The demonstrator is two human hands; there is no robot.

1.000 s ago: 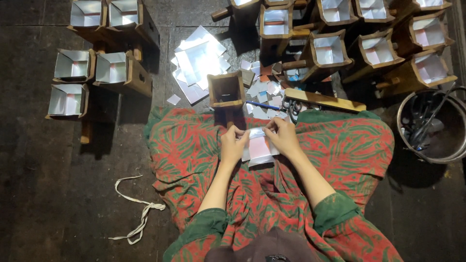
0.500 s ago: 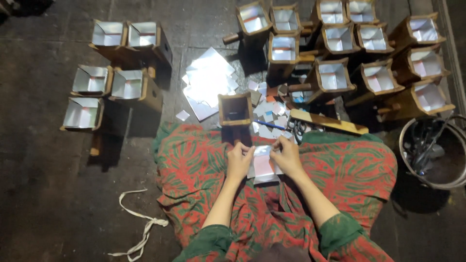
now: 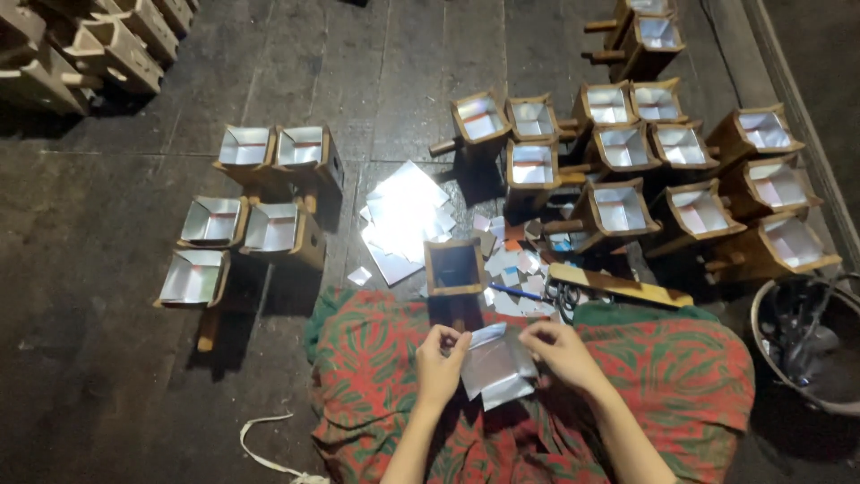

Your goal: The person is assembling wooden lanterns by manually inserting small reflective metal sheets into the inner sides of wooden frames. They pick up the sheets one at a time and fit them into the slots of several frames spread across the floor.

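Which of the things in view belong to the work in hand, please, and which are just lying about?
In use: left hand and right hand holding the silver foil piece; unlined wooden box; foil sheets.

Lying about: white cord; metal bowl; wooden stick.

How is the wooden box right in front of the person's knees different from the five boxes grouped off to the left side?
The wooden box at the knees looks dark and unlined inside, while the five boxes on the left shine with silvery foil lining. It stands alone, close to the person's hands and the foil piece they hold; the five sit clustered together, farther away. All are open-topped boxes on the same dark floor.
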